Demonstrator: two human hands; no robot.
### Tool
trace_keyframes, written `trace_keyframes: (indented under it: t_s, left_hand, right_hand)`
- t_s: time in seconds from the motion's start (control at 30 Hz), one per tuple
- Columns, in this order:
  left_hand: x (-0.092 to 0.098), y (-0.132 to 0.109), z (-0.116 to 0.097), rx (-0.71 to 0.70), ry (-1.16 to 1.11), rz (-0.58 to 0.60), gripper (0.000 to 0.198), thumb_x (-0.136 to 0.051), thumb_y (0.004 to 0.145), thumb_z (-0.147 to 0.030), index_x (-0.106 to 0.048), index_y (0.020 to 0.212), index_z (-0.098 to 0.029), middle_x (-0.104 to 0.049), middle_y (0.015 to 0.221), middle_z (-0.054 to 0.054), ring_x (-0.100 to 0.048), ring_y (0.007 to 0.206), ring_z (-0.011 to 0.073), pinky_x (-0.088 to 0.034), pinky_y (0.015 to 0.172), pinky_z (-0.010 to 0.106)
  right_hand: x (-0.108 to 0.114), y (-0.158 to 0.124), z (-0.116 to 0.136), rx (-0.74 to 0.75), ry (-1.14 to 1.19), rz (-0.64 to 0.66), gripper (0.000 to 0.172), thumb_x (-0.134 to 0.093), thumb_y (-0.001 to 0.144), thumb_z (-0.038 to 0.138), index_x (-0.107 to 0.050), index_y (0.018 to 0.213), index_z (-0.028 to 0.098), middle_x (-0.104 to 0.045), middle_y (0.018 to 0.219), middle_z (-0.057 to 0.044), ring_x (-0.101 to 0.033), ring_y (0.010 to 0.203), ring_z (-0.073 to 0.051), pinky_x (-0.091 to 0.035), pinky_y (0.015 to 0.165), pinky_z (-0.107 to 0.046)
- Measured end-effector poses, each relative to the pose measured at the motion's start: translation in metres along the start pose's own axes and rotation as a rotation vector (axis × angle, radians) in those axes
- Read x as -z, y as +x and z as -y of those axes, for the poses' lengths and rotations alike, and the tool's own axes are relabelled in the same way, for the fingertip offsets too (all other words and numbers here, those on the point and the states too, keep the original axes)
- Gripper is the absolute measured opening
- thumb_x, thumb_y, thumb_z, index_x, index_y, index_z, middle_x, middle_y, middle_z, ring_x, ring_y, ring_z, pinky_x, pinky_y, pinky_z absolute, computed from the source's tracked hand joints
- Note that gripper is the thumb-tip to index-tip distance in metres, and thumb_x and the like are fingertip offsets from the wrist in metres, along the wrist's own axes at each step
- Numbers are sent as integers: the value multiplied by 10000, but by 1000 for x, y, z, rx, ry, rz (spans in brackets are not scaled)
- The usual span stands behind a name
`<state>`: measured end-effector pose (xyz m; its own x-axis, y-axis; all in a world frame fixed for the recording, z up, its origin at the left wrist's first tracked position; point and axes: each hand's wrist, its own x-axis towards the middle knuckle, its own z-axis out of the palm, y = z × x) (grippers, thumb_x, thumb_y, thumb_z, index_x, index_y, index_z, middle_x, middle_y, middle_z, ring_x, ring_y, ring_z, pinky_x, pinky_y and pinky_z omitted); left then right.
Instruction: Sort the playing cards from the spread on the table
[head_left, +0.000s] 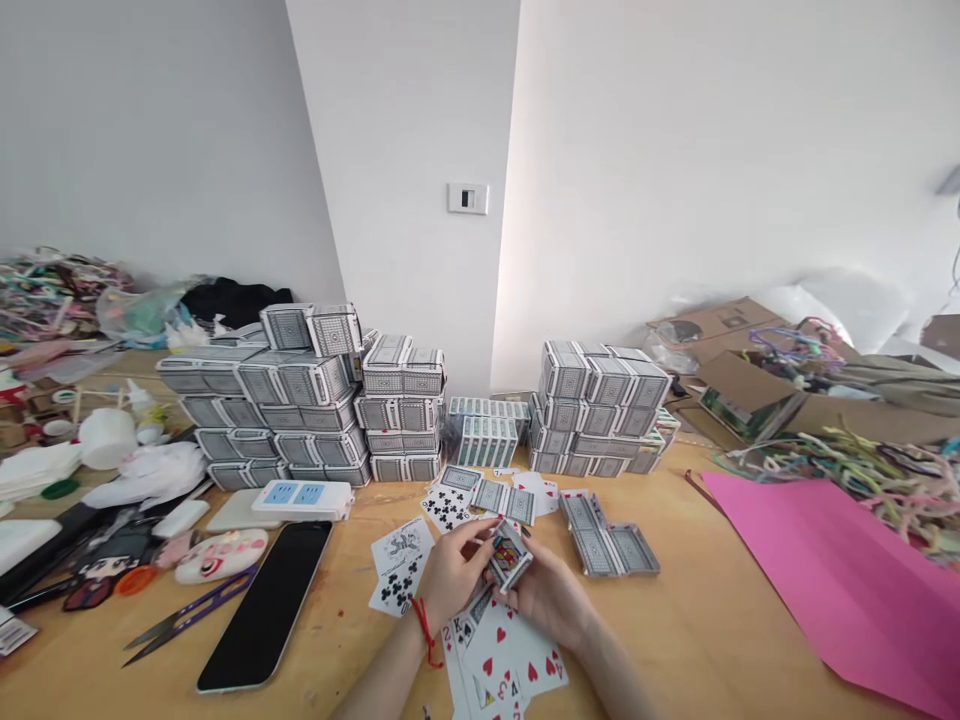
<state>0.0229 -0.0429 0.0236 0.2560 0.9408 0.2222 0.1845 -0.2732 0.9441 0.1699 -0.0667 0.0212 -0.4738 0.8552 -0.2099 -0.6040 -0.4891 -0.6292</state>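
Between both hands, over the front middle of the table, is a small shallow box folded from playing cards (510, 556), its inside showing a picture card. My left hand (454, 572), with a red string at the wrist, pinches its left side. My right hand (553, 596) is curled round its right and lower side. Loose playing cards (516, 640), hearts among them, lie face up under my hands. A joker card (403, 543) and club cards lie to the left. Card pieces folded into open trays (609, 538) rest to the right.
Stacked card-folded blocks (281, 375) rise at the back left, with another stack (604, 405) at the back right. Card packs (487, 440) stand between them. A phone (266, 605), scissors (191, 615) and a power strip (302, 498) lie left; pink paper (840, 580) lies right.
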Motion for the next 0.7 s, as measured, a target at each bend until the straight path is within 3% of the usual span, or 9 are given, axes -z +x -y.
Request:
trace_keyframes:
  t_s: [0.13,0.37,0.57,0.7]
  left_hand:
    - [0,1,0,0,0,-8,239,-473,772,-305,-623,919,-191,-636,966,61,-582,875,180,-473,771,292]
    - [1,2,5,-5,-26,-44,257,-458,782,-307,-592,966,-187,-618,923,63,-582,822,171,-487,711,283]
    - [0,0,-1,-57,92,-174,293,-417,793,-314,-572,1023,-219,-561,895,64,-561,760,165,-486,653,278]
    - [2,0,-2,-41,138,-173,342,-399,791,-304,-525,1101,-235,-549,863,60,-548,718,164,-474,612,271]
  right_hand:
    - [2,2,-3,-34,14,0,312,-474,769,416,-575,961,192,-645,870,-63,-600,758,-162,-440,673,-278]
    - [-1,1,-2,-8,-87,-5,350,-471,760,444,-581,946,168,-647,835,-86,-600,753,-176,-446,642,-284]
    - [-3,7,-9,245,-254,-132,349,-619,680,382,-568,966,190,-631,894,-67,-592,778,-191,-477,653,-330]
    - [4,15,-15,347,-470,-257,408,-653,636,393,-583,970,170,-632,743,-33,-586,659,-180,-489,622,-331]
